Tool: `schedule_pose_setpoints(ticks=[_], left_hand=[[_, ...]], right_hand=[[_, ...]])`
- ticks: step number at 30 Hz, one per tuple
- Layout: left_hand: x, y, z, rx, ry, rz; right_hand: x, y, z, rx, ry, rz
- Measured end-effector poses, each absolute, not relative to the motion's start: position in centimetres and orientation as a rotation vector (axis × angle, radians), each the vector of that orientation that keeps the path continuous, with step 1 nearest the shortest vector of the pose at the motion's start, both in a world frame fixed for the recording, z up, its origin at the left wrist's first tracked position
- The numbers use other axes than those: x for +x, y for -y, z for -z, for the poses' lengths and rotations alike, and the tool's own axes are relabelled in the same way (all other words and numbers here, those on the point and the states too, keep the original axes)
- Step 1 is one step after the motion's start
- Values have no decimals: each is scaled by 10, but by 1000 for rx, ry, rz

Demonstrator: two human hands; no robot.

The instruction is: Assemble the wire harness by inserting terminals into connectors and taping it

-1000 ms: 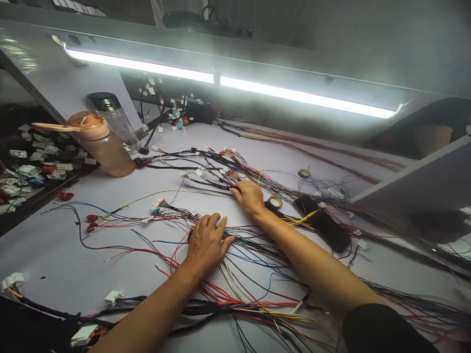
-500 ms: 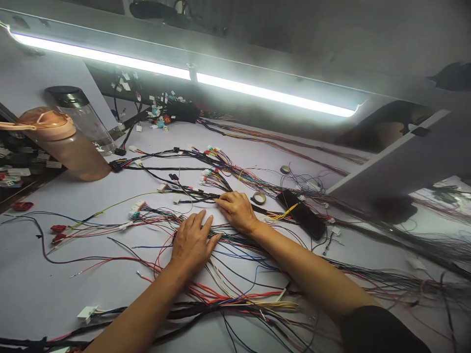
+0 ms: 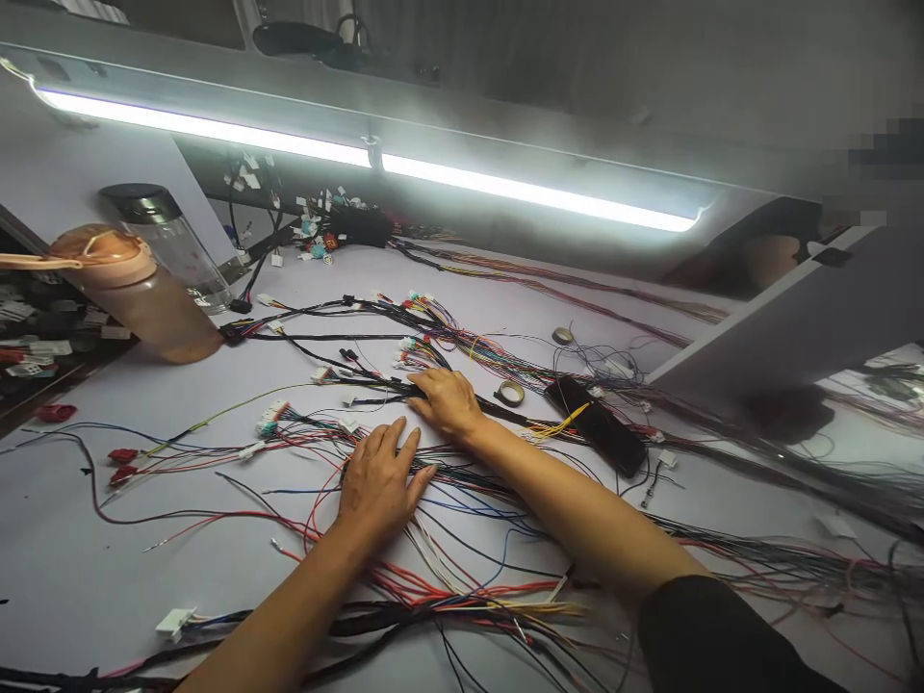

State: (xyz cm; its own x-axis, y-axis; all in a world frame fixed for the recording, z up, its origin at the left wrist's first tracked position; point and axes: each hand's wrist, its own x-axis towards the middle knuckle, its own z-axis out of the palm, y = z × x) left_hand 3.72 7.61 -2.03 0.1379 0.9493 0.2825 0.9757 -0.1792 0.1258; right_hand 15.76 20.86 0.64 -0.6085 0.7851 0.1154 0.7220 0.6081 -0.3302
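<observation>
My left hand (image 3: pixel 381 481) lies flat over a bundle of thin coloured wires (image 3: pixel 469 474), its fingers stretched out and the thumb apart. White and teal connectors (image 3: pixel 270 419) end that bundle on the left. Farther back, my right hand (image 3: pixel 449 402) has its fingers bent and closed on a black-taped wire harness (image 3: pixel 498 412). Its fingertips are near the harness's branches, which run left to small connectors (image 3: pixel 322 375). The underside of the right hand's grip is hidden. Just right of that hand lies a roll of tape (image 3: pixel 511 393).
A black phone (image 3: pixel 598 428) lies on the right among wires. Two bottles, one peach-lidded (image 3: pixel 148 298) and one clear (image 3: pixel 184 250), stand at the back left. Red connectors (image 3: pixel 122 465) lie at left. Another thick harness (image 3: pixel 404 611) crosses the front. A white panel (image 3: pixel 765 298) rises at right.
My right hand has moved a little to the left along the black harness. My left hand stays flat in nearly the same place. The view has shifted slightly.
</observation>
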Motion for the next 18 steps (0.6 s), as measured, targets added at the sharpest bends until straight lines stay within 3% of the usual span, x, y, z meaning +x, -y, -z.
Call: schedule_pose_setpoints(ticks=[18], left_hand=[[37,-73,21,-2310,2010,502]], right_hand=[[151,-234,-6,-1492,2223,-671]])
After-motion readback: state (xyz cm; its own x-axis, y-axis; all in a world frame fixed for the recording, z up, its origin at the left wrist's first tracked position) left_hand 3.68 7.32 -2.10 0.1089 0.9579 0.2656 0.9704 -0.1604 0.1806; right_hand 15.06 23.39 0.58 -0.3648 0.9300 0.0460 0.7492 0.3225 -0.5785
